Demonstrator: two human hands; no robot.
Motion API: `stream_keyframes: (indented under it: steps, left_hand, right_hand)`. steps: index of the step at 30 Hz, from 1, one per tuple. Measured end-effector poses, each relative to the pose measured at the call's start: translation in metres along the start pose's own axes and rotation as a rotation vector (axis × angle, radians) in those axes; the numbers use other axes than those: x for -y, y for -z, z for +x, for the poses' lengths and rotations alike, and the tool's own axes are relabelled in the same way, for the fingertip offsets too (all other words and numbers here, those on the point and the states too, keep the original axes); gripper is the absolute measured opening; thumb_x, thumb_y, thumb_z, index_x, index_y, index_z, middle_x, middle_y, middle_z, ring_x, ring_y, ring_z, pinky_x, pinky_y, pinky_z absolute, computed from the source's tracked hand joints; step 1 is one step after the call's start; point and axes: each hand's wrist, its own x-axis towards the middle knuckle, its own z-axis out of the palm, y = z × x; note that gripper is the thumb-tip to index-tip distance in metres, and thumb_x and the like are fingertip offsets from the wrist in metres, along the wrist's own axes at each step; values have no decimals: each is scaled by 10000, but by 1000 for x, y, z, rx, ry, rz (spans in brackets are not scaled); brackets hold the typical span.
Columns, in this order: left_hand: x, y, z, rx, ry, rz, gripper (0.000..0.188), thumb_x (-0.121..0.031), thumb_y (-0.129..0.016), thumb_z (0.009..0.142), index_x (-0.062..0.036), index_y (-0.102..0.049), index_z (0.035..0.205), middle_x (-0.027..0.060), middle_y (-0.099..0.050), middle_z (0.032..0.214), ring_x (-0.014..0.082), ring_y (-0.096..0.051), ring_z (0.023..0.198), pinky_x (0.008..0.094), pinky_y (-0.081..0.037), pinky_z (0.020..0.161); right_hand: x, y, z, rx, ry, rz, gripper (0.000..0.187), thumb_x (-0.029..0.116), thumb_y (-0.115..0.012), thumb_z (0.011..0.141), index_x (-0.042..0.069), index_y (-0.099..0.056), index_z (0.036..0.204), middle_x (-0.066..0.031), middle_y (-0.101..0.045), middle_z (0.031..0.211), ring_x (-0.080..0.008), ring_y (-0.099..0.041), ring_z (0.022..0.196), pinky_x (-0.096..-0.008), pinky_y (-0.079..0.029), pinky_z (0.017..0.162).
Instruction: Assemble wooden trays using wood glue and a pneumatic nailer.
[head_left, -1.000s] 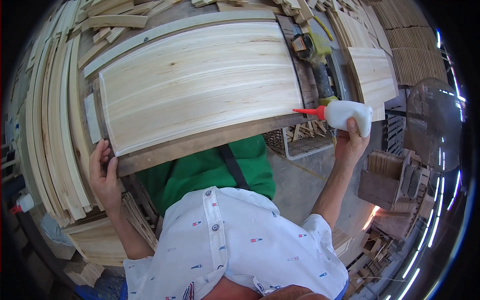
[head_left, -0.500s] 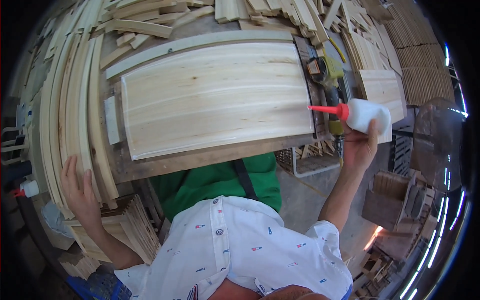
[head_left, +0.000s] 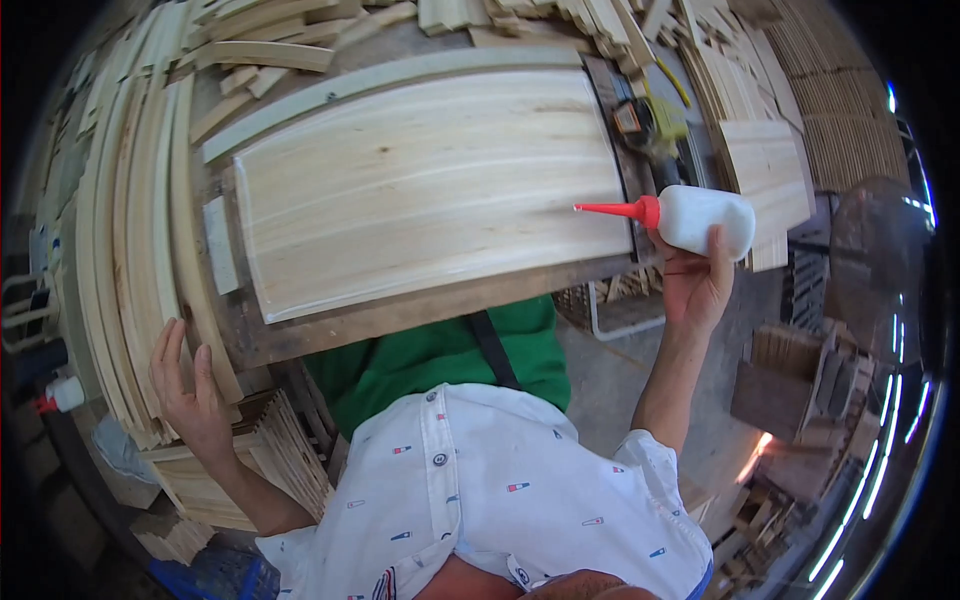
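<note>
My right hand grips a white glue bottle with a red cap and long red nozzle. The bottle lies nearly level, its tip pointing left over the right end of a pale wooden panel. A thin white line of what looks like glue runs along the panel's edges. My left hand, fingers stretched and somewhat apart, is by the near ends of the long wooden strips and holds nothing. Whether it touches them I cannot tell.
A yellow-green power drill lies right of the panel, partly behind the bottle. Loose wood offcuts are heaped at the back. Stacked panels stand low at the left, near another white bottle with a red cap. A crate sits below the bench.
My right hand has carried the glue bottle left, bringing its nozzle over the panel. My left hand has shifted slightly right and nearer to me. The view has tilted a little.
</note>
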Motion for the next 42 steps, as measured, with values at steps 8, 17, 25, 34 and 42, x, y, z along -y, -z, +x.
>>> stream_keyframes:
  steps: [8, 17, 25, 34, 42]
  left_hand:
    - [-17, -30, 4, 61, 2, -190, 317, -87, -601, 933, -36, -613, 1246, 133, -579, 1283, 257, -524, 1217, 382, -382, 1051]
    - [-33, -34, 5, 96, -38, -246, 308, -97, -611, 930, -14, -620, 1227, 137, -586, 1271, 250, -524, 1217, 374, -374, 1058]
    - [-41, -36, 2, 112, -60, -255, 305, -85, -612, 924, -13, -623, 1220, 132, -596, 1260, 252, -529, 1208, 370, -381, 1047]
    - [-44, -42, 3, 134, -91, -283, 297, -79, -613, 920, -23, -633, 1211, 128, -607, 1247, 252, -544, 1188, 364, -392, 1033]
    - [-34, -25, 4, 82, -96, -252, 297, -59, -624, 895, -14, -632, 1189, 131, -600, 1237, 266, -544, 1179, 366, -390, 1032]
  right_hand:
    - [8, 58, -49, -244, 263, -248, 416, 139, -621, 931, 1, -472, 1294, -164, -576, 1240, -315, -596, 1128, -507, -543, 921]
    - [-2, 66, -63, -291, 328, -330, 460, 146, -677, 896, -6, -477, 1281, -176, -584, 1222, -316, -594, 1130, -491, -529, 937]
    - [7, 45, -72, 6, 529, -660, 633, 89, -800, 752, 44, -437, 1268, -261, -560, 1273, -405, -545, 1204, -534, -431, 1030]
    - [2, 41, -76, -101, 455, -485, 608, 93, -762, 800, 29, -421, 1299, -239, -552, 1277, -379, -538, 1212, -523, -450, 1023]
    - [0, 39, -49, -200, 85, 291, 506, 203, -616, 939, 16, -411, 1362, -210, -469, 1381, -398, -459, 1280, -588, -441, 1031]
